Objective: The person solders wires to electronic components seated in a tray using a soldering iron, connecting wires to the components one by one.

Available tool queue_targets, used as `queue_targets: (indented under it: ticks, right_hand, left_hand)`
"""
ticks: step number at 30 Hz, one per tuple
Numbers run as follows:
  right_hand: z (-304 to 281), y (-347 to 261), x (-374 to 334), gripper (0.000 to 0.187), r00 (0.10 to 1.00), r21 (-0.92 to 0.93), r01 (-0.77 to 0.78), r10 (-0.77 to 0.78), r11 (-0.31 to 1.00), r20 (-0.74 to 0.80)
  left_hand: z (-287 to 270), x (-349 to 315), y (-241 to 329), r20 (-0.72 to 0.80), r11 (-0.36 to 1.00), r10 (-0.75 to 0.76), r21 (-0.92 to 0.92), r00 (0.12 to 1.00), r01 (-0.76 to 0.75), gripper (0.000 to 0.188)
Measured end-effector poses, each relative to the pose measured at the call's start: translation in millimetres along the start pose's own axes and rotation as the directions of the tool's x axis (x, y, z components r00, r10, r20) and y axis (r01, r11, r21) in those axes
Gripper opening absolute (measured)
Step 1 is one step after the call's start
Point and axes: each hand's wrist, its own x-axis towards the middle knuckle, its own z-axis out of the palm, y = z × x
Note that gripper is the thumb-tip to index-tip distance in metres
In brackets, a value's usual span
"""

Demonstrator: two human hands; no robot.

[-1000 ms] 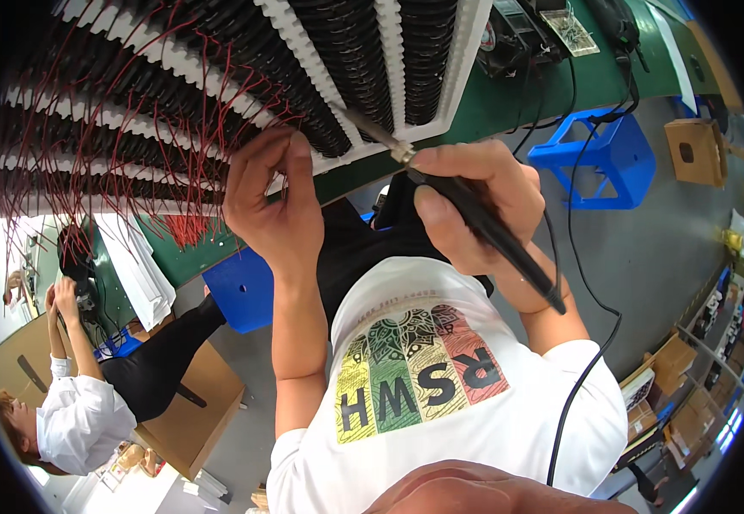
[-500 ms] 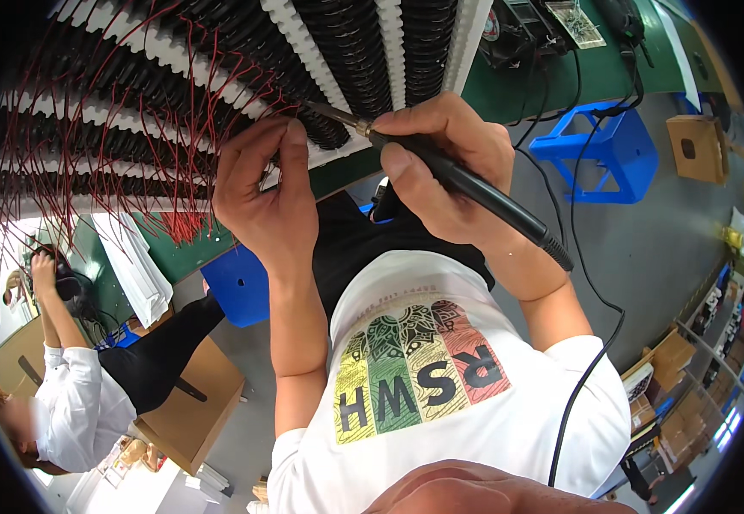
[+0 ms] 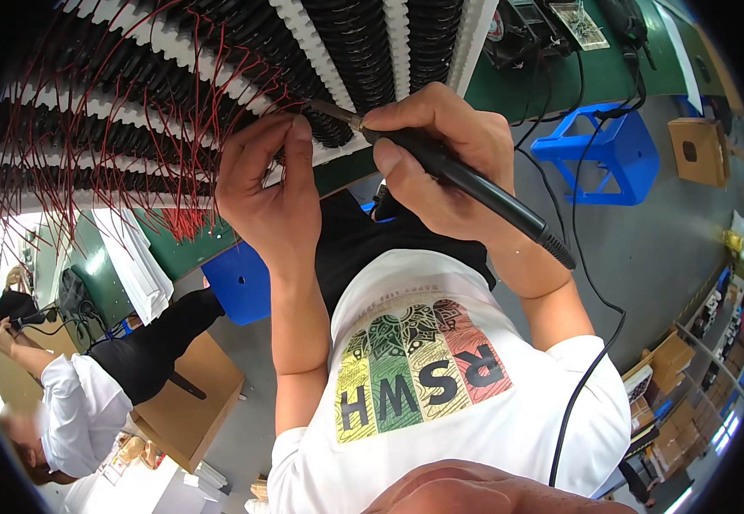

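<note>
In my right hand [image 3: 466,154], closed round its black handle, is a soldering iron [image 3: 509,210]. The iron's metal tip points left, close to the fingertips of my left hand [image 3: 267,184]. That hand is pinched shut at thumb and forefinger, where a thin red wire [image 3: 279,96] runs to the fingertips; the exact grip is partly hidden. Both hands are at the near edge of a rack of black ringed parts [image 3: 351,60], set in rows between white toothed strips [image 3: 316,43]. Many red wires [image 3: 185,224] rise from the rows on the left and hang over the edge.
The iron's black cord [image 3: 599,343] loops down on the right. Blue stools [image 3: 607,158] stand right and below the green bench [image 3: 509,90]. At left, a co-worker [image 3: 89,403] in white sits on a cardboard box [image 3: 188,420]. Shelves with boxes [image 3: 689,411] line the far right.
My hands and the iron have barely moved; the iron's tip is still by my left fingertips. The co-worker's hands have moved lower and to the left.
</note>
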Motion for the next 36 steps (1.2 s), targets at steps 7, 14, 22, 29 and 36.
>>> queue_targets:
  ticks: [7, 14, 22, 29, 36]
  right_hand:
    - [-1.0, 2.7, -10.2, 0.019, 0.992, 0.136, -0.058, 0.073, 0.989, -0.104]
    - [-2.1, 7.0, -15.6, 0.02, 0.978, 0.171, -0.061, 0.093, 0.983, -0.186]
    - [0.0, 4.0, -15.9, 0.02, 0.981, 0.138, -0.096, 0.117, 0.986, -0.156]
    - [2.7, 6.5, -15.8, 0.02, 0.984, 0.119, -0.108, 0.123, 0.987, -0.131]
    - [7.3, 8.5, -12.7, 0.017, 0.987, 0.117, -0.089, 0.104, 0.989, -0.126]
  left_hand:
    - [1.2, -1.4, -2.9, -0.013, 1.0, 0.009, 0.017, 1.0, -0.009, 0.008]
    - [2.0, -0.1, -3.6, -0.016, 0.979, 0.121, 0.168, 0.993, -0.117, 0.008]
    - [0.9, -2.6, -5.3, -0.002, 0.974, 0.123, 0.19, 0.992, -0.12, 0.009]
    - [-5.0, 5.4, -9.3, 0.091, 0.924, 0.246, 0.278, 0.965, -0.261, 0.013]
    - [-10.3, 9.7, -2.8, 0.145, 0.905, 0.219, 0.339, 0.965, -0.256, 0.012]
